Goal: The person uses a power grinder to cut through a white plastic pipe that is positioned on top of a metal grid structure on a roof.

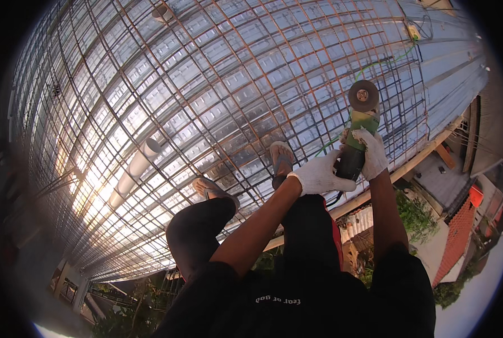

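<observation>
Both my hands wear white knit gloves and hold a green and black angle grinder (358, 131), its disc pointing up and away from me. My left hand (322, 172) grips the black rear part of the body from the left side. Around the green part, from the right, closes my right hand (372, 153). The grey cutting disc (363, 95) faces up over the steel rebar mesh (255, 63). Whether the disc is spinning cannot be told. A green cord (376, 64) runs over the mesh behind the grinder.
Corrugated metal decking (234, 99) lies under the mesh, where my sandalled feet stand. A plastic pipe (135, 172) sticks up at left, with another pipe stub (162, 13) farther off. A yellowish socket block (413, 32) lies at upper right. A wooden edge board (424, 148) borders a drop.
</observation>
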The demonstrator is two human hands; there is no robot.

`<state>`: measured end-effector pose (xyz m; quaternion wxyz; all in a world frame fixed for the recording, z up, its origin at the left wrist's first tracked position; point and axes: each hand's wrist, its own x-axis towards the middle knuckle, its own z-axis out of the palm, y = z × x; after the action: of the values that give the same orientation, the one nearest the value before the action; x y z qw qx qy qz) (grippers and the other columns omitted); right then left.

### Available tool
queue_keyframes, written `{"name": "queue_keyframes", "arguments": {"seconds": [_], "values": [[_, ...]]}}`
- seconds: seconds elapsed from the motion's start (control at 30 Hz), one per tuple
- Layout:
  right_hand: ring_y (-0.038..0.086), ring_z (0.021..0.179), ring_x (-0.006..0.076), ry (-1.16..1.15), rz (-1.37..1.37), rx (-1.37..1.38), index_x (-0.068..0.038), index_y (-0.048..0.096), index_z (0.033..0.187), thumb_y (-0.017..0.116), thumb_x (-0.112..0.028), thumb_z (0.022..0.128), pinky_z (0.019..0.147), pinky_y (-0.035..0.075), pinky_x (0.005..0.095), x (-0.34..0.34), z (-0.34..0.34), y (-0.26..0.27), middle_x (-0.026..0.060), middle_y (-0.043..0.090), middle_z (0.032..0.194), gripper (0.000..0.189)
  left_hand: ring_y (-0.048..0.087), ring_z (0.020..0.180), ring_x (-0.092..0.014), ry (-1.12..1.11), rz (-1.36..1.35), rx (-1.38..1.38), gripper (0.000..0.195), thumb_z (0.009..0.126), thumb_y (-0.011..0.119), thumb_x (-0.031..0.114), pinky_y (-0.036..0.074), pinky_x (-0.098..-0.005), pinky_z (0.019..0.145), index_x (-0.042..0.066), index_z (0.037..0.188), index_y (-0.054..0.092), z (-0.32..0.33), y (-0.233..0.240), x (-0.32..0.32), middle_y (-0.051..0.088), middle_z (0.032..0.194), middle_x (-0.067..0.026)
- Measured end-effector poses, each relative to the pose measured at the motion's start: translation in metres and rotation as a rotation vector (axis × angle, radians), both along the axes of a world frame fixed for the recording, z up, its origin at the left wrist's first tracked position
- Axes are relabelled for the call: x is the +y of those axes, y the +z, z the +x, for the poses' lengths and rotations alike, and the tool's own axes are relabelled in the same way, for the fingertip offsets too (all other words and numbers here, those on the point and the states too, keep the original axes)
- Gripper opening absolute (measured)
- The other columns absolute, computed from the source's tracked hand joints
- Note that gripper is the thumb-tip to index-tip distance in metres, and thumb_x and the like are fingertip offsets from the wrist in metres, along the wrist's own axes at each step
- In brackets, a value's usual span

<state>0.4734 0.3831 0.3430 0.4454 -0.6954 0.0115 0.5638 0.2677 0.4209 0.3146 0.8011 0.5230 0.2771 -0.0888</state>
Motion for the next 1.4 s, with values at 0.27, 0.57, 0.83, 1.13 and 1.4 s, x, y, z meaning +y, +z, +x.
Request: {"name": "queue_keyframes", "arguments": {"seconds": [0.27,0.57,0.83,1.13,1.4], "values": [[0.076,0.083,0.0295,-0.218,0.122,0.259,0.002,0.068,0.116,0.068,-0.033,0.104,0.077,0.066,0.0451,0.015,0.002,-0.202,0.0162,0.074,0.097,0.036,0.075,0.118,-0.044,0.112,0.259,-0.023,0.099,0.087,0.085,0.039,0.057,-0.0479,0.107,0.001,0.167,0.04,-0.02,-0.164,0.016,0.076,0.125,-0.0308],[0.076,0.084,0.0303,-0.212,0.256,0.32,0.005,0.069,0.114,0.068,-0.038,0.103,0.079,0.067,0.0453,0.006,0.024,-0.214,0.0177,0.075,0.099,0.044,0.079,0.116,-0.034,0.095,0.455,-0.109,0.092,0.087,0.088,0.035,0.06,-0.0435,0.102,0.007,0.166,0.049,-0.007,-0.181,0.022,0.08,0.123,-0.025],[0.076,0.08,0.0308,-0.146,0.237,0.217,0.005,0.068,0.113,0.066,-0.036,0.105,0.076,0.067,0.0444,-0.015,0.047,-0.189,0.0186,0.075,0.095,0.042,0.082,0.106,-0.027,0.337,0.366,-0.154,0.089,0.085,0.092,0.04,0.061,-0.0393,0.097,0.001,0.157,0.058,0.017,-0.177,-0.037,0.082,0.118,-0.0199],[0.078,0.079,0.0219,0.364,0.106,-0.145,0.0,0.071,0.116,0.08,-0.023,0.098,0.071,0.066,0.037,0.016,0.049,-0.212,0.0118,0.078,0.097,0.03,0.075,0.106,-0.021,0.323,0.08,-0.161,0.076,0.091,0.09,0.039,0.062,-0.0373,0.089,0.003,0.151,0.059,0.042,-0.208,-0.043,0.075,0.126,-0.0129],[0.073,0.077,0.0172,0.905,0.04,-0.324,0.0,0.077,0.103,0.085,-0.019,0.089,0.07,0.06,0.0363,0.056,0.013,-0.269,0.0068,0.075,0.087,0.025,0.065,0.076,-0.01,0.592,-0.557,-0.061,0.028,0.102,0.08,0.025,0.055,-0.0314,0.067,0.008,0.12,0.068,0.064,-0.232,-0.046,0.07,0.095,-0.0002]]}}
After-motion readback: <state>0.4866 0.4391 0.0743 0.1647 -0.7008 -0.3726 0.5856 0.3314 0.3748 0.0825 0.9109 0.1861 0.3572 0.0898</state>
